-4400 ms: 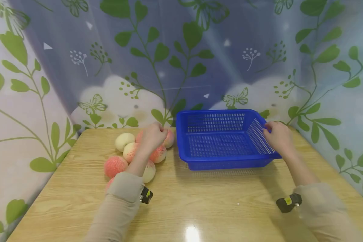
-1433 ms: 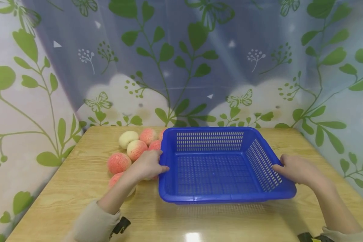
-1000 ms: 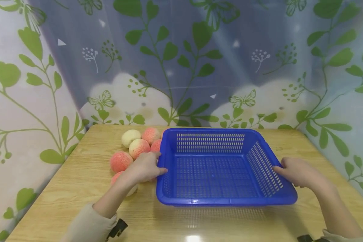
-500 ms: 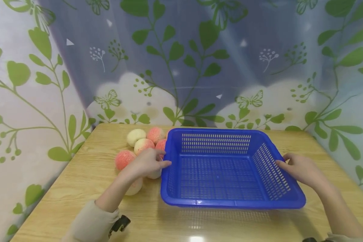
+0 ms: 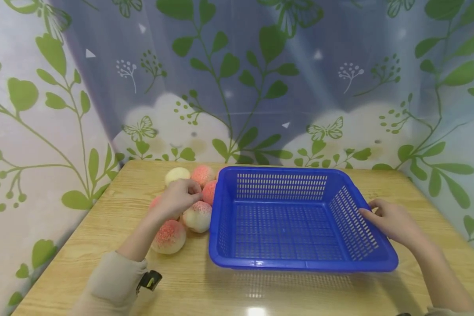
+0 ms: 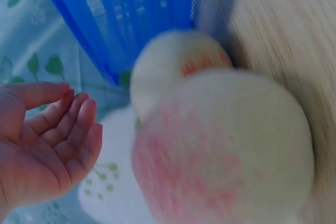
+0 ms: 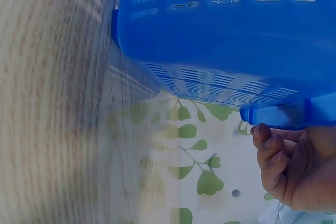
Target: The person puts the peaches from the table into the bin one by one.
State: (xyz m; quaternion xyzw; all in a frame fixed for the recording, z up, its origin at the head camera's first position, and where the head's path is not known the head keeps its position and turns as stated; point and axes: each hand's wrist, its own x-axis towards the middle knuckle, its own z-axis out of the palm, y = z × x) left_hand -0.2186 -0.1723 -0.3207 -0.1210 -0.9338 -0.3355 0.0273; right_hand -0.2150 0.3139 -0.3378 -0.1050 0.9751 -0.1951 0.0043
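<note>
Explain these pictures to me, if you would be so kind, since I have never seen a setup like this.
There is no robot here, only a person's bare left hand and right hand at a wooden table. The wide picture comes from a camera worn on the head, looking forward and down. The two close ones come from a camera on each wrist; the black device at the left wrist looks to be one.

On the table are several round, peach-like balls in pink and cream, with a blue slotted basket to their right and a leaf-print cloth behind. The right hand grips the basket's rim on its right side. The left hand is over the balls, its fingers loosely bent, and holds nothing.
</note>
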